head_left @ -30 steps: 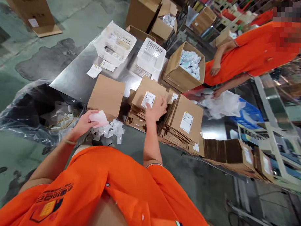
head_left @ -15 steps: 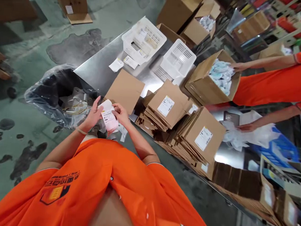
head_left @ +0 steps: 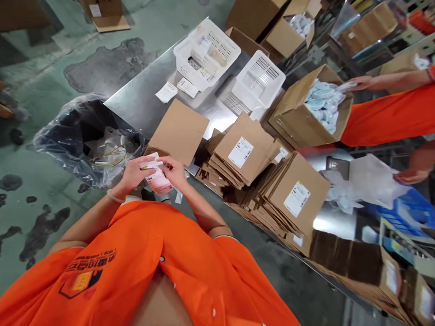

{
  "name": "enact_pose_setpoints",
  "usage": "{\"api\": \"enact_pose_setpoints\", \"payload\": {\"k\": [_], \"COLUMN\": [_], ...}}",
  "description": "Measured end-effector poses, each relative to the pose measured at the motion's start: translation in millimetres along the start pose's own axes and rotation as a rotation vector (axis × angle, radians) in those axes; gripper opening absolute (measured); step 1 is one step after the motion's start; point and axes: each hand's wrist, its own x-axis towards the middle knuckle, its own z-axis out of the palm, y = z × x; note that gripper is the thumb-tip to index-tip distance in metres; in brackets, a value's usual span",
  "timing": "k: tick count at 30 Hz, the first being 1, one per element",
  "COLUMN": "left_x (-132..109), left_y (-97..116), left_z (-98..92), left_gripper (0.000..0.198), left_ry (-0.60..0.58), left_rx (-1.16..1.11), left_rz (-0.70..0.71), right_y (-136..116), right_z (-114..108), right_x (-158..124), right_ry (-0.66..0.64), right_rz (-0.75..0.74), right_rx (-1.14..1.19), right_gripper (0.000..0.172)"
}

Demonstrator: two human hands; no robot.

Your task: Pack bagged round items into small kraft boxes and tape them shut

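Note:
A strip of printed labels (head_left: 159, 182), white at the top and pinkish lower down, hangs between my two hands in front of my body. My left hand (head_left: 136, 173) pinches its left edge, the thumb lying across the front. On the other side my right hand (head_left: 173, 172) grips the upper right edge with bent fingers. Just beyond my hands, a flat brown cardboard piece (head_left: 179, 130) lies at the corner of the metal table (head_left: 130, 91). Stacks of flattened cartons with white labels (head_left: 240, 152) stand to the right of it.
A bin lined with clear plastic (head_left: 71, 143) stands at the left, holding scraps. White baskets (head_left: 207, 53) and small label piles (head_left: 166, 92) sit on the table. At the right, a co-worker's hand (head_left: 363, 83) reaches over an open carton (head_left: 301, 120) of wrapped items.
My left fingers have closed over the label strip, and its top edge is now folded or covered between my hands. The co-worker's hands have shifted, one lifting a wrapped item at the carton.

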Motion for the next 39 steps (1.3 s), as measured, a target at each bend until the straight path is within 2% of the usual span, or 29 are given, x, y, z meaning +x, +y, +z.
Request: {"api": "enact_pose_setpoints", "payload": {"k": [2, 4, 7, 9, 10, 13, 15, 17, 20, 22, 25, 27, 29, 31, 34, 37, 39], "left_x": [4, 8, 13, 18, 22, 36, 45, 49, 42, 34, 34, 43, 59, 75, 94, 98, 93], "left_y": [4, 4, -5, -17, -23, -41, -51, -62, -77, -83, -77, -64, -47, -32, -18, -16, -18], "left_z": [-0.6, 0.4, 6.3, 14.0, 18.9, 33.8, 38.5, 34.1, 10.9, -9.3, -33.1, -39.8, -38.5, -31.1, -16.2, -7.3, -7.0], "left_gripper": [0.063, 0.062, 0.057, 0.058, 0.058, 0.055, 0.058, 0.070, 0.083, 0.087, 0.073, 0.056, 0.046, 0.051, 0.057, 0.051, 0.050], "left_ry": [-0.008, -0.046, -0.233, -0.347, -0.365, -0.331, -0.317, -0.331, -0.328, -0.276, -0.153, -0.077, 0.004, 0.074, 0.113, 0.104, 0.048], "left_rx": [0.042, 0.032, -0.079, -0.143, -0.159, -0.178, -0.182, -0.141, 0.014, 0.090, 0.144, 0.191, 0.278, 0.372, 0.471, 0.538, 0.482], "left_rz": [-0.022, -0.049, -0.127, -0.209, -0.248, -0.307, -0.323, -0.328, -0.271, -0.205, -0.129, -0.067, 0.019, 0.093, 0.084, 0.026, 0.058], "right_y": [-1, -1, -2, -3, -3, 1, 5, 10, 13, 13, 12, 14, 17, 23, 31, 31, 26], "right_z": [1, -2, -20, -42, -54, -86, -96, -95, -76, -56, -31, -28, -39, -56, -74, -69, -63], "right_x": [-9, -16, -4, 25, 44, 103, 131, 143, 138, 129, 120, 115, 107, 94, 75, 66, 66], "right_ry": [0.049, 0.095, 0.243, 0.367, 0.415, 0.489, 0.480, 0.479, 0.587, 0.583, 0.293, 0.183, 0.274, 0.438, 0.535, 0.544, 0.587], "right_rz": [-0.047, -0.077, -0.085, -0.055, -0.024, 0.115, 0.212, 0.263, 0.241, 0.156, 0.004, 0.028, 0.150, 0.259, 0.343, 0.441, 0.478], "right_rx": [-0.074, -0.136, -0.223, -0.296, -0.333, -0.413, -0.447, -0.493, -0.609, -0.701, -0.774, -0.778, -0.772, -0.726, -0.558, -0.470, -0.469], "right_gripper": [0.013, 0.016, 0.018, 0.013, 0.011, 0.008, 0.010, 0.020, 0.056, 0.072, 0.075, 0.073, 0.071, 0.070, 0.065, 0.055, 0.053]}}
